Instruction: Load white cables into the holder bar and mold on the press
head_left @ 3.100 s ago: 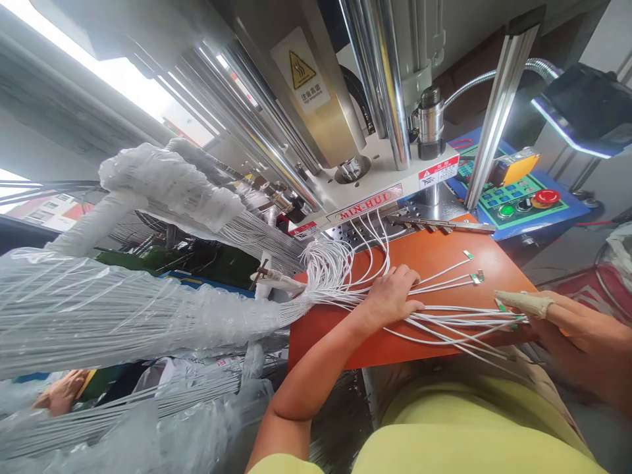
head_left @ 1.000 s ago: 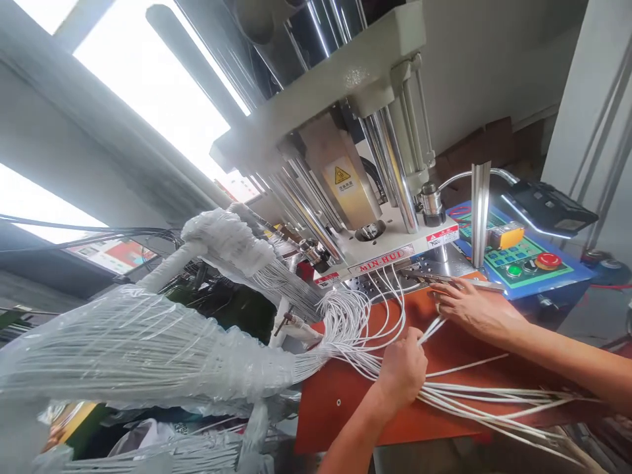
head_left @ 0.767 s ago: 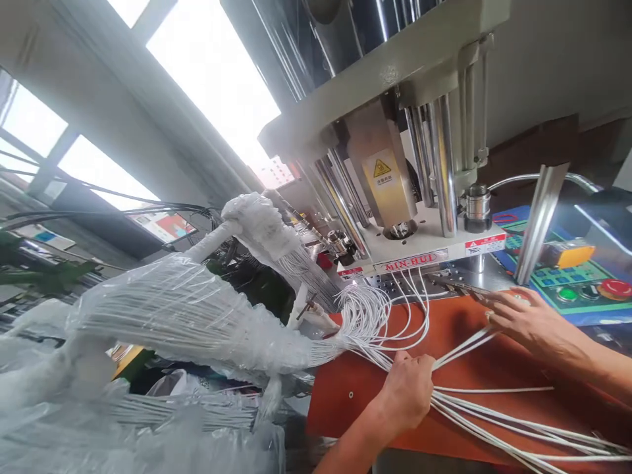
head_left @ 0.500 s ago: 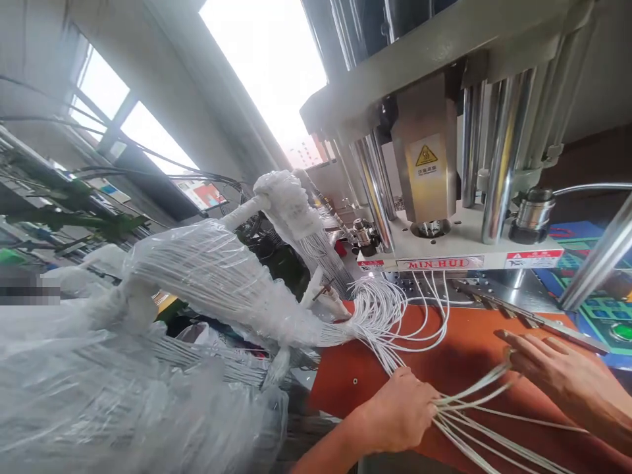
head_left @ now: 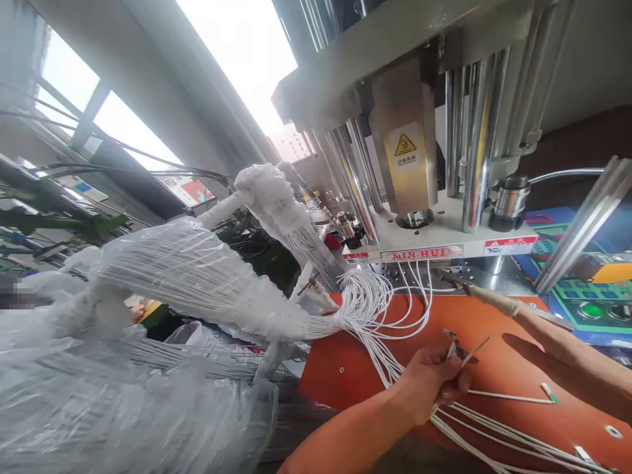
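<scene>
My left hand (head_left: pixel 437 382) is closed around several white cables (head_left: pixel 378 355) above the orange-brown mat. A cable end with a small metal connector (head_left: pixel 457 345) sticks up from its fingers. My right hand (head_left: pixel 494 301) is stretched out over a long metal bar (head_left: pixel 548 318) at the front of the press (head_left: pixel 434 253). Its fingers look narrow and blurred, so whether they grip the bar cannot be made out. More cable lengths (head_left: pixel 494 431) run from below my left hand towards the lower right, some with small metal-and-green ends (head_left: pixel 550 394).
Plastic-wrapped cable bundles (head_left: pixel 197 276) hang over a padded stand on the left. The mat (head_left: pixel 326 378) lies before the press, with the cables' loops on it. A heated-looking block with a warning label (head_left: pixel 406 145) stands above. A green button (head_left: pixel 590 311) is at the right.
My right hand has left the cables and reached forward to the metal bar. My left hand has turned and moved slightly up, with a connector end now showing. The view has shifted a little.
</scene>
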Available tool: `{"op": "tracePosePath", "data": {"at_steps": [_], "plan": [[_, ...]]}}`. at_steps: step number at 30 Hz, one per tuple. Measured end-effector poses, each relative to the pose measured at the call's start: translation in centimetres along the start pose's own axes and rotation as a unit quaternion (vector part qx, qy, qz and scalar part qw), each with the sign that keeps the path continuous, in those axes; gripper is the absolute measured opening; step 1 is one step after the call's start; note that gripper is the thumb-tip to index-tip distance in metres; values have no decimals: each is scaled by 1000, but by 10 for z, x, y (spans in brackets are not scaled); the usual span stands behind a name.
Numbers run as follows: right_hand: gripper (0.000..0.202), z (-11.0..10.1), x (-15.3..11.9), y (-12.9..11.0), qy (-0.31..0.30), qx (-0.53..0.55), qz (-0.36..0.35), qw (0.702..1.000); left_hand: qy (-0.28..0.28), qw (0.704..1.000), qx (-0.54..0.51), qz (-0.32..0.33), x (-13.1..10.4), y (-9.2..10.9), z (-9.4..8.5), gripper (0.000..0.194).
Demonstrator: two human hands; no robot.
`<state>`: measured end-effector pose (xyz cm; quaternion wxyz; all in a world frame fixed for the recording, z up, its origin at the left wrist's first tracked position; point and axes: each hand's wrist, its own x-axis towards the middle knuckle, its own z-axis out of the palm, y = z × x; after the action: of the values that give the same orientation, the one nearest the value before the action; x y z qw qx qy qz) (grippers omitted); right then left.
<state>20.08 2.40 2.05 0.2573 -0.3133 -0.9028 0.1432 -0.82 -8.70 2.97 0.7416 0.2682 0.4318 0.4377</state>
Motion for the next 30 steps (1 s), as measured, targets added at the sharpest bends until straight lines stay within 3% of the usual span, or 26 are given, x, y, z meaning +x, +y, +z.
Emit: {"op": "tracePosePath", "data": {"at_steps": [5,13,16,19,21,25,30], "plan": [[54,3,-7,-14,-111,228,81,964,-8,999,24,-32,10,-1,11,51],[55,17,-8,-38,-123,247,83,957,16,998,46,34,32,7,28,47],[56,17,-2,-21,-62,194,91,975,68,994,28,85,42,4,24,43],[55,20,2,17,9,86,106,991,102,989,32,104,50,0,14,44],[50,22,3,46,29,-41,112,992,104,989,35,102,54,-1,7,46],[26,26,8,81,-63,-190,100,975,108,990,40,85,56,-1,3,53],[16,29,11,78,-155,-154,125,968,118,987,89,70,58,0,2,47]]}}
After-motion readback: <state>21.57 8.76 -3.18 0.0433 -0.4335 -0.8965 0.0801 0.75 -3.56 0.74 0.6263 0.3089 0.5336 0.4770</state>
